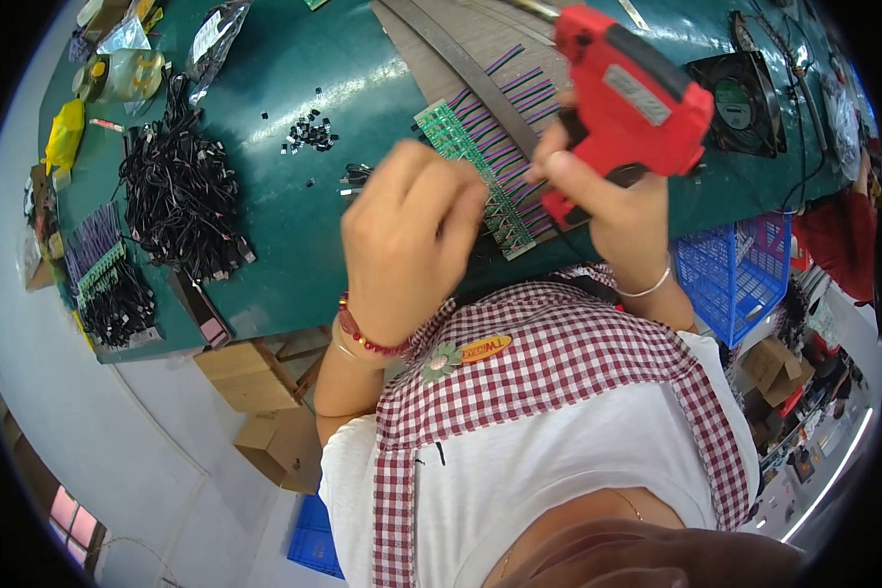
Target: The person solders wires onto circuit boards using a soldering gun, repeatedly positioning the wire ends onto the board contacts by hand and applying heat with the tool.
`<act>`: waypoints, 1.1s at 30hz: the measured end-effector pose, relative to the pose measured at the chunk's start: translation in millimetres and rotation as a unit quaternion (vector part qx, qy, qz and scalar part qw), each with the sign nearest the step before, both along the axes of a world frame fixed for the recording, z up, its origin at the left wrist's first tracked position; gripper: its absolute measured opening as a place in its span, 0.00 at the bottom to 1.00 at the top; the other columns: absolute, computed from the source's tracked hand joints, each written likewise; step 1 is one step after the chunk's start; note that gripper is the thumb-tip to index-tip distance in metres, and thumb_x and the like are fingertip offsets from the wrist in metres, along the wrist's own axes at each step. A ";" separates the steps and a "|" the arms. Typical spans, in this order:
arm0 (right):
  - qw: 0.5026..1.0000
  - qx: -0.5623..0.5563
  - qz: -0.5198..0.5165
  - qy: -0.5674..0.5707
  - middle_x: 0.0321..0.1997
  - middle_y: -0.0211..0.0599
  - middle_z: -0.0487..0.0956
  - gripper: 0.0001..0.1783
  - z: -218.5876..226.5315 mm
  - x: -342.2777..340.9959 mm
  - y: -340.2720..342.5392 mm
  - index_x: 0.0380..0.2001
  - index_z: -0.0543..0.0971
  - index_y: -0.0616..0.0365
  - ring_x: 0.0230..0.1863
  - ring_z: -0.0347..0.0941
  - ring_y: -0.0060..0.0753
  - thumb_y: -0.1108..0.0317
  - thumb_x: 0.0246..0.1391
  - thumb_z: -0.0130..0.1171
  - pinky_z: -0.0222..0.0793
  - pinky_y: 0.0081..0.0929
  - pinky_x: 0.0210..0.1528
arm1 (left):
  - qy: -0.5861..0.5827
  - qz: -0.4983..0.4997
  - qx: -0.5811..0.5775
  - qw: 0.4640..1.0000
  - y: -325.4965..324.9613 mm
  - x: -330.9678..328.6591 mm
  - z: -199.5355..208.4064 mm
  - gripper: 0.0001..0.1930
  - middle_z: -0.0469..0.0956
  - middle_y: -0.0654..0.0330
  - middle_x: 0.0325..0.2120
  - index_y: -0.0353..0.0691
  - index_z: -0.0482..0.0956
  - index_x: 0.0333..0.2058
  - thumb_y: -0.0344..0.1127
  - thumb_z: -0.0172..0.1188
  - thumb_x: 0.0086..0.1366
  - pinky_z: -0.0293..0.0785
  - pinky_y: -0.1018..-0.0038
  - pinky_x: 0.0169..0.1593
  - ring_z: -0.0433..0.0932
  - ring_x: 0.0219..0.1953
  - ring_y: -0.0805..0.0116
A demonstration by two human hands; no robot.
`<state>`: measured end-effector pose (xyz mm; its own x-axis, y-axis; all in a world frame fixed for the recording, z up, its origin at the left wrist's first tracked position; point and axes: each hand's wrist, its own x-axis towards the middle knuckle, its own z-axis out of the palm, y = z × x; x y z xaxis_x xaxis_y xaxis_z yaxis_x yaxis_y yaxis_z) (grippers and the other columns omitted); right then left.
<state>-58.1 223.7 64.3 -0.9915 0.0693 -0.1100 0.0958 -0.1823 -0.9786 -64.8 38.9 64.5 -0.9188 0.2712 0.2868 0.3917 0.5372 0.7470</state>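
gripping the red glue gun (632, 93), the right hand (622, 211) wraps its fingers around the handle, with the tool's body above the knuckles and its metal front reaching away beyond the fingertips. the left hand (412, 220) is curled into a loose fist, back uppermost; its fingertips are hidden, so one cannot tell whether it pinches anything or touches what lies under it. the green circuit board (453, 137) lies aslant between the two hands, just beside the left hand's fingers and partly covered by them. thin wires (513, 86) run from its far edge toward the right hand, and a curved metal bar (461, 64) crosses over them, beyond the left hand.

the gun looks rigid and moderately heavy, bulkiest above the grip, so the handle is the place to hold it; the metal front may be hot and is best left untouched. the board is probably light, stiff and brittle, safest taken by its long bare edges or its ends rather than by its parts. the wires seem soft and springy, and a tug could strain their joints. the bar is likely the heaviest thing near the left hand, smooth enough to slip, and better lifted by an end. well to the left of the left hand lies a tangled heap of black cables (181, 186), limp and prone to snagging.
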 end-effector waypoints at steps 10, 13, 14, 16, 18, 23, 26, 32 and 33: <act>0.990 -0.037 0.047 -0.131 0.19 0.34 0.69 0.24 -26.8 67.5 68.0 0.49 0.68 0.68 0.16 0.61 0.20 0.64 0.53 0.58 0.62 0.22 0.20 | -0.009 0.017 -0.154 0.988 -9.8 -16.3 -43.5 0.04 0.75 0.59 0.43 0.38 0.76 0.30 0.29 0.62 0.56 0.72 0.69 0.31 0.74 0.27 0.63; 0.985 -0.008 0.051 -0.164 0.19 0.33 0.68 0.23 -31.5 78.4 67.7 0.49 0.68 0.68 0.16 0.61 0.19 0.65 0.54 0.58 0.61 0.20 0.21 | -0.030 0.016 -0.149 0.988 -8.6 -19.6 -44.1 0.04 0.74 0.59 0.43 0.38 0.76 0.30 0.29 0.62 0.56 0.72 0.69 0.31 0.74 0.26 0.63; 0.984 0.000 0.055 -0.172 0.19 0.32 0.68 0.22 -32.6 80.0 66.7 0.48 0.68 0.68 0.16 0.61 0.18 0.66 0.54 0.57 0.61 0.19 0.21 | -0.031 0.015 -0.149 0.988 -8.8 -21.1 -44.5 0.04 0.74 0.59 0.43 0.38 0.76 0.30 0.29 0.62 0.56 0.72 0.69 0.31 0.74 0.26 0.63; 0.985 -0.009 0.060 -0.164 0.19 0.32 0.68 0.21 -35.7 80.2 65.0 0.48 0.68 0.68 0.17 0.61 0.18 0.67 0.54 0.57 0.60 0.19 0.22 | -0.011 0.016 -0.154 0.988 -9.9 -24.2 -45.7 0.04 0.74 0.59 0.41 0.38 0.77 0.30 0.29 0.62 0.56 0.72 0.69 0.30 0.74 0.25 0.63; 0.986 -0.034 0.060 -0.154 0.22 0.29 0.73 0.16 -38.2 79.9 63.9 0.48 0.72 0.66 0.20 0.67 0.16 0.73 0.56 0.56 0.62 0.16 0.23 | -0.011 0.012 -0.155 0.988 -10.1 -26.1 -46.1 0.04 0.74 0.59 0.41 0.38 0.77 0.30 0.29 0.62 0.56 0.72 0.69 0.30 0.75 0.26 0.63; 0.983 -0.013 0.072 -0.168 0.24 0.28 0.74 0.15 -43.0 83.4 63.9 0.46 0.73 0.64 0.21 0.68 0.15 0.74 0.55 0.58 0.63 0.15 0.23 | -0.016 -0.003 -0.166 0.986 -11.9 -28.0 -44.9 0.04 0.73 0.59 0.40 0.38 0.77 0.30 0.30 0.62 0.56 0.72 0.69 0.30 0.75 0.27 0.63; 0.983 -0.020 0.063 -0.172 0.24 0.28 0.74 0.14 -44.8 85.3 63.8 0.44 0.74 0.64 0.21 0.69 0.15 0.73 0.54 0.60 0.64 0.15 0.23 | -0.020 -0.007 -0.164 0.986 -12.8 -29.5 -45.4 0.05 0.73 0.59 0.39 0.38 0.77 0.30 0.30 0.62 0.56 0.72 0.69 0.30 0.75 0.28 0.63; 0.983 0.007 0.057 -0.177 0.25 0.27 0.75 0.13 -48.4 89.4 64.1 0.41 0.75 0.62 0.22 0.70 0.15 0.73 0.53 0.63 0.66 0.16 0.24 | -0.009 -0.023 -0.176 0.984 -14.8 -33.4 -47.1 0.05 0.73 0.59 0.38 0.37 0.78 0.30 0.30 0.62 0.55 0.72 0.69 0.30 0.74 0.28 0.63; 0.981 0.032 0.064 -0.180 0.25 0.27 0.75 0.12 -49.7 90.2 65.2 0.41 0.76 0.62 0.23 0.70 0.15 0.72 0.52 0.63 0.67 0.16 0.24 | -0.007 -0.026 -0.175 0.984 -15.2 -34.1 -47.0 0.05 0.72 0.59 0.38 0.37 0.78 0.30 0.30 0.62 0.55 0.72 0.69 0.30 0.74 0.28 0.63</act>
